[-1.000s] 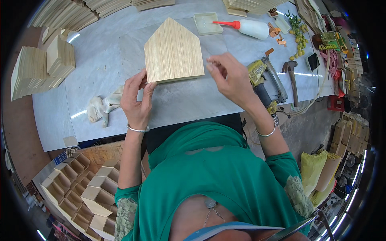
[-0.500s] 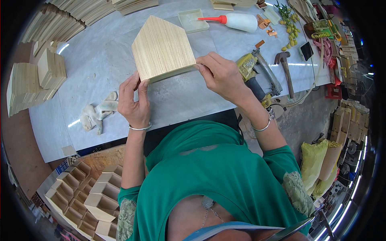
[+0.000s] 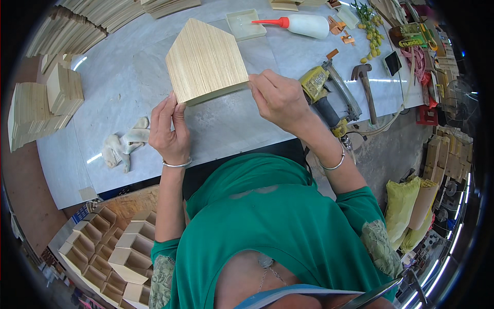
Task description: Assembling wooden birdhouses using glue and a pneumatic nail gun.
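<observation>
A house-shaped wooden piece (image 3: 207,62) with a pointed far end and pale grain rests over the grey-white worktable (image 3: 221,134). Its near left corner is pinched between the thumb and fingers of my left hand (image 3: 171,126). At the near right corner, my right hand (image 3: 280,98) grips the same piece with closed fingertips. A thin side wall shows under the near edge; the underside is hidden. Right of my right hand lies a yellow and black nail gun (image 3: 323,95). A crumpled white glove (image 3: 122,149) lies left of my left hand.
Beyond the piece are a shallow tray (image 3: 246,24) and a white glue bottle (image 3: 309,27) with a red nozzle. A hammer (image 3: 366,90), a phone (image 3: 392,64) and small yellow-green fruit (image 3: 373,46) lie rightward. Stacked wooden panels (image 3: 38,110) stand left; wooden boxes (image 3: 131,257) sit lower left.
Both hands and the wooden piece have shifted very slightly to the left. The grip at both corners stays the same.
</observation>
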Demonstrator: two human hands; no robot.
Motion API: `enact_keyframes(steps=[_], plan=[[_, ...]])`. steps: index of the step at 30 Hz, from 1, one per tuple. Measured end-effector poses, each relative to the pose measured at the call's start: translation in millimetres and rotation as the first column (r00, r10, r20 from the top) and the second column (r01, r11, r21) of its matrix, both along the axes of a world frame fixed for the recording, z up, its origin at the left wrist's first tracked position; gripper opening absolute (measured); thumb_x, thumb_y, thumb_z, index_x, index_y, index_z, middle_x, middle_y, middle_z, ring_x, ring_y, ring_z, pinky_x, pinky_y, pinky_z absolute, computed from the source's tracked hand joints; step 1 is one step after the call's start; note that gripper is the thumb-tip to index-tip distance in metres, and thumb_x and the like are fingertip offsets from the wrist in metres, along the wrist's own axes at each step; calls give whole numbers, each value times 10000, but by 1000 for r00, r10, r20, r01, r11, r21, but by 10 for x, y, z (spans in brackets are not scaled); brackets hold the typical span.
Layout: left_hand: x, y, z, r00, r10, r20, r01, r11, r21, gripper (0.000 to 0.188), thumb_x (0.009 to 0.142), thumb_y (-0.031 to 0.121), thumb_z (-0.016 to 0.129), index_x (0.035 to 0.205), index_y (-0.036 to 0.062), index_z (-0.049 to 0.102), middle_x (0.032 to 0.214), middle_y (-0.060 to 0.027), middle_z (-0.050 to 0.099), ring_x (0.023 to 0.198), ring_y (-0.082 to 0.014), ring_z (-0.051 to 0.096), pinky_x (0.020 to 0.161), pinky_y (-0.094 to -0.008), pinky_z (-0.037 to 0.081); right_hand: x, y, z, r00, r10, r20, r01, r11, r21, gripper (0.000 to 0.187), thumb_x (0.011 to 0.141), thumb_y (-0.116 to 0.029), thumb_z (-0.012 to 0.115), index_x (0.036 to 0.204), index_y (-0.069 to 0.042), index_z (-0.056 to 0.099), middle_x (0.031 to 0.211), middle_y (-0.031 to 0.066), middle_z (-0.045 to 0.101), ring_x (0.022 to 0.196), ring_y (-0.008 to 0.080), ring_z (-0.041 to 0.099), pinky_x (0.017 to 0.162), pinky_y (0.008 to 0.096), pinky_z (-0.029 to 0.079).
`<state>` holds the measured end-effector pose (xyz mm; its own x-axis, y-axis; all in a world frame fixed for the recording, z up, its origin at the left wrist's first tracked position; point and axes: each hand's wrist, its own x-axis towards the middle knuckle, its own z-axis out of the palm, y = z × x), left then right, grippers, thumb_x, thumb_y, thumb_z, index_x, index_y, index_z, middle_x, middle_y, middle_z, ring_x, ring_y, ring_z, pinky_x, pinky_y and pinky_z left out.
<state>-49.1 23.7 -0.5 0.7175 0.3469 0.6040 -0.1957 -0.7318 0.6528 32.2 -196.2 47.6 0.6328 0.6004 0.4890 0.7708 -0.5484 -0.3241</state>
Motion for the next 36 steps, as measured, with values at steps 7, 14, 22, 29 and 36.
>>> enact_keyframes(steps=[7, 14, 22, 29, 36], plan=[[-19, 28, 35, 1000, -17, -20, 17, 1000, 11, 188, 834, 0, 669, 1021, -14, 683, 929, -149, 676, 798, -223, 666, 693, -294, 535, 0, 16, -8, 1000, 5, -15, -5, 1000, 1, 146, 767, 23, 642, 905, 5, 597, 704, 92, 513, 558, 242, 554, 490, 337, 440], [-34, 10, 189, 990, -130, -54, 121, 982, -143, 216, 847, -5, 649, 1062, -6, 669, 985, -132, 662, 827, -178, 647, 715, -276, 537, 0, -14, 47, 1000, 2, -17, -2, 1000, -21, 143, 779, 9, 642, 915, -9, 601, 701, 88, 515, 554, 238, 547, 494, 342, 438], [79, 106, 187, 987, -159, 26, 155, 981, 114, 297, 760, 77, 758, 1044, 30, 686, 965, -123, 636, 839, -220, 635, 697, -299, 533, -3, 6, 43, 1000, 4, -16, -4, 1000, -30, 146, 780, 7, 644, 919, -6, 600, 703, 86, 516, 560, 235, 553, 490, 336, 439], [112, 96, 110, 988, -140, 71, 128, 980, 151, 254, 770, 64, 744, 1018, 35, 698, 964, -120, 634, 842, -222, 634, 699, -301, 534, -4, 21, 8, 1000, -8, -8, 8, 1000, -12, 166, 763, 24, 646, 921, 3, 602, 716, 84, 515, 568, 232, 557, 490, 333, 444], [107, 74, 81, 990, -121, 74, 110, 984, 139, 220, 818, 70, 708, 1036, 42, 697, 959, -112, 634, 867, -218, 635, 743, -302, 535, -19, 29, -6, 999, -14, 45, 12, 999, 39, 128, 747, 19, 634, 824, -21, 540, 674, 79, 469, 556, 218, 541, 475, 331, 434]])
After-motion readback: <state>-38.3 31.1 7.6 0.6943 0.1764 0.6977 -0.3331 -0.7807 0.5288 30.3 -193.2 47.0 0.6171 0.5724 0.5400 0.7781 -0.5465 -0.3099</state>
